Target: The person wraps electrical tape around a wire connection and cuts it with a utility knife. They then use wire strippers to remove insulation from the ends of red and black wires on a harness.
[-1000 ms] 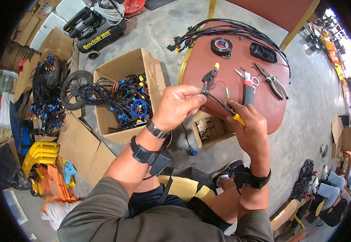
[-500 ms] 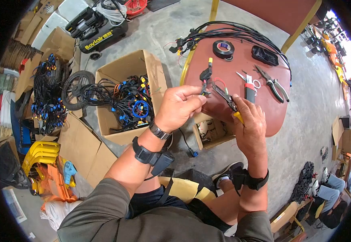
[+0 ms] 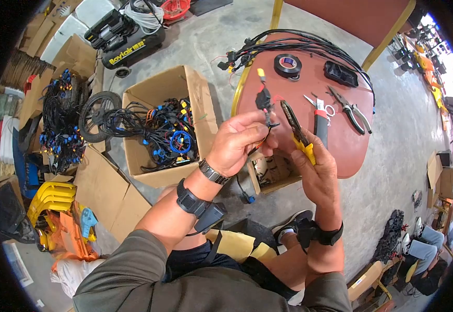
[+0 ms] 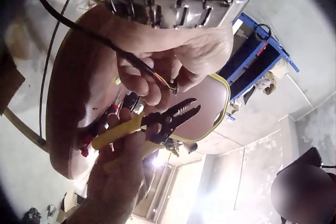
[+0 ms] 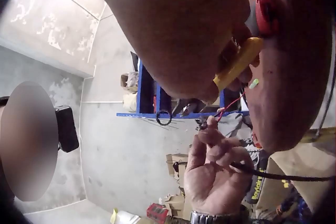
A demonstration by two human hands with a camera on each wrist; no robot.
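Note:
Between thumb and fingers, my left hand [image 3: 237, 141] pinches the end of a black cable [image 4: 123, 51]; thin coloured wires show at its tip in the left wrist view. A black connector [image 3: 263, 99] with a yellow end piece [image 3: 261, 74] stands just beyond those fingertips, and a thin red wire [image 5: 231, 107] runs near it. My right hand [image 3: 318, 174] grips wire strippers [image 3: 304, 147] by their yellow handles. Their dark toothed jaws point up and away from me, spread apart beside the wire ends, with nothing seen between them.
On the brown-red padded surface [image 3: 348, 156] lie black tape [image 3: 288, 66], a black tray [image 3: 341, 74], pliers [image 3: 359, 115], a grey-handled cutting tool [image 3: 320, 124] and a cable bundle [image 3: 309, 36]. A carton [image 3: 201, 99] of wiring stands left, a smaller carton [image 3: 255, 179] below.
The strippers' jaws have come off the wires at my left fingertips, swung upright and drawn slightly right. The connector has tipped left, while my left hand keeps its pinch.

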